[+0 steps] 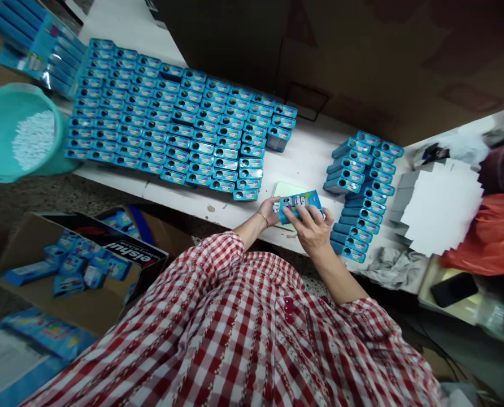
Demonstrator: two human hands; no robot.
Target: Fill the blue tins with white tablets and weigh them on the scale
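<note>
In front of my body, above the table's front edge, my right hand (315, 230) grips a small blue printed box (299, 201), with the fingers over its top face. The box is tilted, one narrow end facing left. At that end my left hand (269, 210) is closed, cupped around several small white pieces (276, 207). I cannot tell whether the pieces are in the box or only in the palm. A pale green flat pad (288, 190) lies on the table just behind the box.
Rows of blue boxes (167, 121) stand on the white table (305, 152) at left, with another group (364, 195) at right. A turquoise bucket (6, 104) holds white pieces. Below is a cardboard box (108, 299) with blue packs. Folded white card (441, 203) and a phone (454, 289) lie right.
</note>
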